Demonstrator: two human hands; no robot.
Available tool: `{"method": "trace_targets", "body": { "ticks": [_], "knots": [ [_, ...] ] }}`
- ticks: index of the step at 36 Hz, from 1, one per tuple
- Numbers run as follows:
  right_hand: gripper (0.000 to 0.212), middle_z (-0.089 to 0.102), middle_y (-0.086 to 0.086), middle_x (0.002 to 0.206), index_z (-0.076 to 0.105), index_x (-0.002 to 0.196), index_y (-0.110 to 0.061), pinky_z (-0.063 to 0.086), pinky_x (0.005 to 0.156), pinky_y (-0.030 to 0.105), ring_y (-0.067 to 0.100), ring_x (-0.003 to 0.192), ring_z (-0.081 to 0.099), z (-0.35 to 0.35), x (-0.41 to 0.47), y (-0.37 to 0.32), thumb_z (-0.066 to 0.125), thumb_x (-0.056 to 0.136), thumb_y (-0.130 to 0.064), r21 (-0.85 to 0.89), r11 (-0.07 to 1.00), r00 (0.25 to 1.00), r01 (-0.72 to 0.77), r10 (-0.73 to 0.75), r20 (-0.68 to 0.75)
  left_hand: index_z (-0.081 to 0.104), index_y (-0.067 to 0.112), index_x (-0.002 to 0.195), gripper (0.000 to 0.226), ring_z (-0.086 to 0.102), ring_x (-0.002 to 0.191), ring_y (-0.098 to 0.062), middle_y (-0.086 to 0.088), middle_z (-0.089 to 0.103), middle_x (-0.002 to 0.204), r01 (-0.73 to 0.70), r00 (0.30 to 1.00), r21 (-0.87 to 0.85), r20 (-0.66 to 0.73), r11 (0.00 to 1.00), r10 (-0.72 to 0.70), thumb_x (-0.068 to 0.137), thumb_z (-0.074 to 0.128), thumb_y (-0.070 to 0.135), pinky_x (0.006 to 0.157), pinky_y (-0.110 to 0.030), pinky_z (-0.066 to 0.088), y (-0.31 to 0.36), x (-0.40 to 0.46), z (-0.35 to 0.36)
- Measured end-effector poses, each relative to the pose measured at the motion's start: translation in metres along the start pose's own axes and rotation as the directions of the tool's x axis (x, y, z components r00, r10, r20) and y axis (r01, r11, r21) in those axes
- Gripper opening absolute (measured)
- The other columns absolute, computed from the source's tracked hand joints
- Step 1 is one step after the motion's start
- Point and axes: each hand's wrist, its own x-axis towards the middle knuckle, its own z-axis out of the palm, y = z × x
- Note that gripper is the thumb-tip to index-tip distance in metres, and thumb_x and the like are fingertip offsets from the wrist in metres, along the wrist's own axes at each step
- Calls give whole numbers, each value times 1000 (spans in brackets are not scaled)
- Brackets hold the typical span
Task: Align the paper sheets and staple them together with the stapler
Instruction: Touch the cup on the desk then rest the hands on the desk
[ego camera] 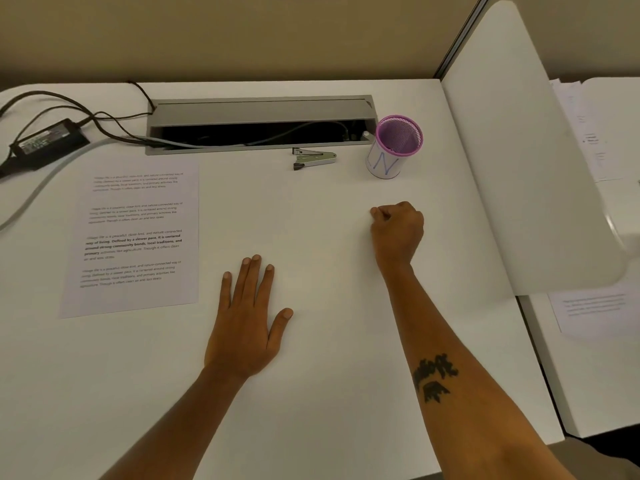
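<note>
Printed paper sheets (135, 233) lie flat on the white desk (329, 375) at the left, looking like one neat stack. A small metal stapler (313, 158) with black ends rests near the back of the desk, just in front of the cable tray. My left hand (247, 320) lies palm down on the desk, fingers spread, to the right of the sheets and apart from them. My right hand (398, 230) is curled into a loose fist on the desk, well in front of the stapler, with nothing visible in it.
A purple mesh pen cup (393, 147) stands right of the stapler. An open grey cable tray (261, 126) runs along the back. A black power adapter (48, 138) and cables lie at the far left. A white divider panel (526, 150) bounds the right side, more papers (594, 306) beyond.
</note>
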Motion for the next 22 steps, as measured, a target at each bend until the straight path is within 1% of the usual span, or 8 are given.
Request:
{"method": "trace_targets", "body": {
  "ticks": [3, 6, 10, 16, 19, 22],
  "knots": [
    [14, 73, 7, 90, 81, 89, -7, 59, 76, 45, 28, 86, 66, 1, 1, -4, 73, 92, -18, -57, 998, 999, 36, -35, 5, 17, 10, 171, 79, 0, 170, -26, -12, 5, 182, 2, 1000, -9, -3, 1000, -2, 109, 30, 58, 136, -58, 11, 0, 0, 0],
    [15, 73, 9, 94, 80, 92, -4, 58, 78, 43, 28, 91, 65, 0, 3, -9, 70, 94, -16, -125, 991, 999, 44, -41, 25, 17, 10, 171, 79, 1, 170, -26, -12, 5, 182, 2, 1000, -4, 2, 1000, -2, 109, 29, 58, 136, -59, 11, 1, 0, 0],
    [16, 73, 13, 95, 77, 95, 0, 58, 78, 46, 31, 94, 64, 0, 2, -17, 66, 95, -12, -236, 969, 997, 72, -60, 57, 17, 9, 171, 79, 2, 169, -28, -13, 7, 181, -2, 1000, 6, 4, 1000, 2, 110, 24, 59, 135, -60, 13, 0, 0, -1],
    [17, 69, 12, 106, 70, 106, -3, 52, 84, 39, 29, 105, 61, -1, 3, -27, 65, 96, -16, -412, 905, 988, 108, -52, 147, 17, 9, 171, 79, 2, 169, -28, -13, 7, 181, -1, 1000, 11, 1, 1000, 1, 110, 28, 58, 135, -60, 13, 1, 0, -1],
    [20, 66, 12, 110, 66, 111, -4, 50, 86, 38, 28, 108, 59, 1, 4, -31, 66, 96, -18, -481, 868, 982, 122, -33, 188, 17, 9, 171, 79, 2, 169, -28, -13, 7, 181, -2, 1000, 10, 2, 1000, 2, 110, 30, 57, 135, -60, 14, 0, 0, -1],
    [25, 64, 12, 114, 61, 115, -5, 49, 86, 37, 28, 110, 58, 5, 5, -32, 66, 93, -15, -544, 828, 977, 136, -22, 212, 17, 9, 171, 79, 2, 169, -28, -13, 6, 181, -2, 1000, 14, 5, 1000, 2, 110, 30, 57, 135, -60, 14, 0, 0, -1]
  ]
}}
